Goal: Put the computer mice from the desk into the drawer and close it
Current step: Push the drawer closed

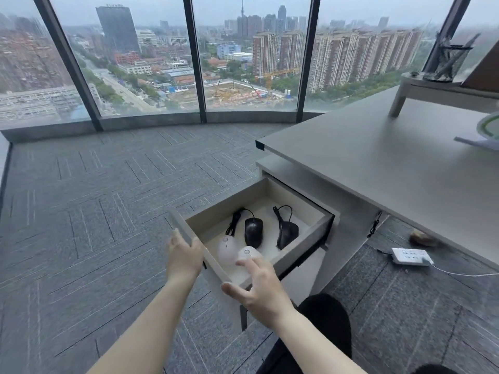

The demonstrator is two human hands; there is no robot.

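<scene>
The drawer (302,248) stands pulled out from under the grey desk (378,163). Inside lie two black corded mice (253,232) (286,234) and two pale pinkish-white mice (226,249) (247,252) near the front. My left hand (183,255) grips the drawer's front panel at its left end. My right hand (259,290) hovers over the front edge with fingers spread; its fingertips are just at the nearer pale mouse, which it does not grasp.
A white power strip (410,256) with cables and a small brown object (422,238) lie on the carpet under the desk. On the desk stand a riser with a mesh pen holder (447,60) and a green-white item (488,128). My dark-clad knee (324,319) is beside the drawer.
</scene>
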